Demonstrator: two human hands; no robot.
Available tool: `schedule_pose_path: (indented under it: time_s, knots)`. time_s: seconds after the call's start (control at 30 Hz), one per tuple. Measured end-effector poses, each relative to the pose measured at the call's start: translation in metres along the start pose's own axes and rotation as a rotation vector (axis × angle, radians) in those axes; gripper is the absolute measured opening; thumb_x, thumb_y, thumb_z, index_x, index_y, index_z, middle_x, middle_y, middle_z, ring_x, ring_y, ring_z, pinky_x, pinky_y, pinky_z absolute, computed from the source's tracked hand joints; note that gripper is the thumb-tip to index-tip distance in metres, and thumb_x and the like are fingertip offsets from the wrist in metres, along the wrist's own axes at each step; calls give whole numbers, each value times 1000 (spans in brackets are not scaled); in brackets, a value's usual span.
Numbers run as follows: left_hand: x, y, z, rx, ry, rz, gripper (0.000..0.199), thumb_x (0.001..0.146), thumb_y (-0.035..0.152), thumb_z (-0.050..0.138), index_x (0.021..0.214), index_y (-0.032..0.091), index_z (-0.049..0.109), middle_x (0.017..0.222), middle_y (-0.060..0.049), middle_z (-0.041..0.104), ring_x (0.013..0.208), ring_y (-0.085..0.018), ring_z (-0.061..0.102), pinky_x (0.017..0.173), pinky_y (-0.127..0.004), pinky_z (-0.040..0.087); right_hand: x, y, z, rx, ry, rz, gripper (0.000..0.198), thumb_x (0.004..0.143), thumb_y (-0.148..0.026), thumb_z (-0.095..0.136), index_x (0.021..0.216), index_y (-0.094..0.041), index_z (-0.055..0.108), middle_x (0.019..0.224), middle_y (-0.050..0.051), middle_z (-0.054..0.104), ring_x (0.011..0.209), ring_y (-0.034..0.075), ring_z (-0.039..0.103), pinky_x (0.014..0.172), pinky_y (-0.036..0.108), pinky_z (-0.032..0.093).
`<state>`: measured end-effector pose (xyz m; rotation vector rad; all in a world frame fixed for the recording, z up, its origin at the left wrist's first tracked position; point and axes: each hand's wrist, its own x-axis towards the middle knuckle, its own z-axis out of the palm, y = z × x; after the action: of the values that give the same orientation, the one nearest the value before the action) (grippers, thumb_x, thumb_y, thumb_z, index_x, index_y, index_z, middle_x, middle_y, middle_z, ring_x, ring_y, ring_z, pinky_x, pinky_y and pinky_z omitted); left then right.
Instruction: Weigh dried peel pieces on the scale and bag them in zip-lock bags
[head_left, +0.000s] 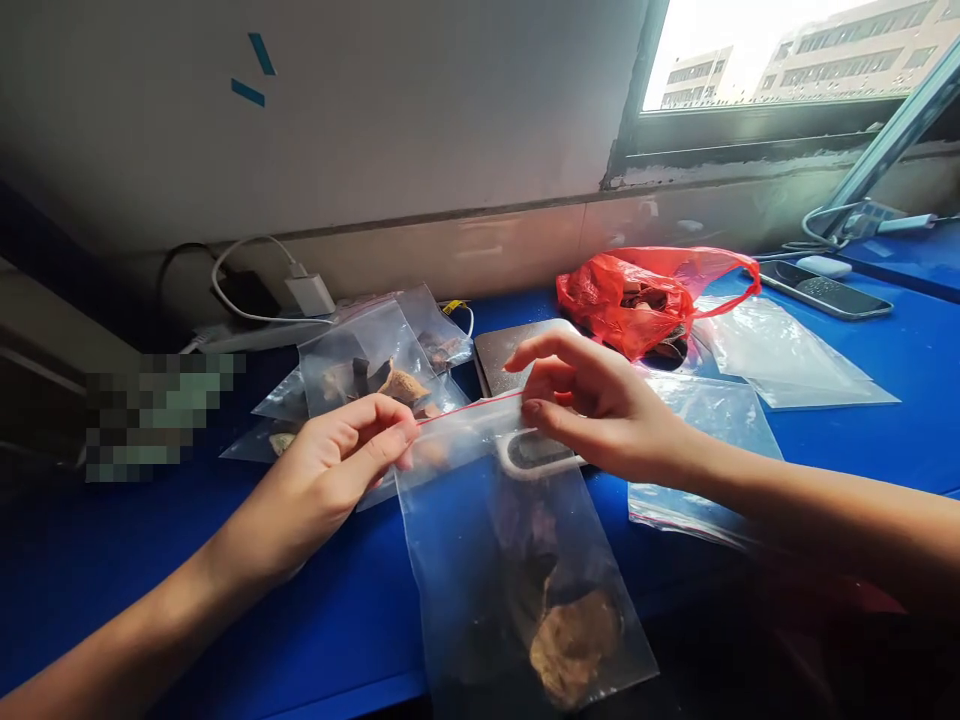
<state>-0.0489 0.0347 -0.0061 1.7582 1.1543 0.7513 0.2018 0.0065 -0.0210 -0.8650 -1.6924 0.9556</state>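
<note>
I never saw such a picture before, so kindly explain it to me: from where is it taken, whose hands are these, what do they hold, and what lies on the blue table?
There is no machine here. A camera worn on a person's head looks forward and down, so you see that person's own bare hands. The left hand pinches a clear bag by its red-edged top, and the right hand holds the top further along. Inside, near the bottom, sits a rough brown piece.

On the blue table, filled bags lie to the left. On the right are a red plastic bag, flat clear bags and a phone.
</note>
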Motion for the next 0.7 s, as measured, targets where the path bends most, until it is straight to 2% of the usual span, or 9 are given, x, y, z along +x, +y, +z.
schedule_pose_path:
  time_s: [0.2, 0.37, 0.43, 0.57, 0.7]
  knots:
    - [2, 0, -3, 106, -49, 27, 39, 84, 54, 64, 68, 19, 63, 62, 2, 54, 52, -10, 39, 47, -21, 34, 1, 1, -3, -28, 98, -86, 21, 83, -14, 59, 103, -19, 56, 73, -5, 53, 63, 8, 49, 57, 22, 41]
    - [2, -1, 0, 138, -71, 50, 35, 88, 53, 63, 77, 20, 69, 69, 1, 60, 58, -12, 46, 53, -21, 40, -2, -1, 1, -74, 200, -154, 16, 81, -10, 56, 93, -19, 57, 79, -2, 55, 65, 8, 51, 57, 23, 42]
    - [2, 0, 1, 122, -67, 50, 33, 87, 53, 65, 81, 21, 69, 70, 1, 62, 60, -13, 49, 54, -22, 43, -4, -2, 2, -86, 191, -161, 17, 81, -9, 55, 94, -19, 57, 79, -2, 55, 64, 8, 50, 56, 23, 41]
    - [1, 1, 0, 146, -76, 78, 33, 88, 51, 64, 76, 21, 67, 70, 0, 64, 66, -16, 58, 60, -23, 49, -5, -3, 3, -158, 150, -180, 20, 81, -9, 54, 98, -19, 58, 73, -4, 53, 61, 8, 47, 53, 22, 39]
    - [-2, -3, -1, 231, -28, 162, 31, 92, 47, 61, 76, 21, 67, 68, 1, 66, 63, -15, 61, 58, -22, 51, -3, -1, -2, -385, 113, -243, 17, 85, -11, 57, 101, -17, 60, 85, 1, 64, 74, 11, 59, 65, 23, 47]
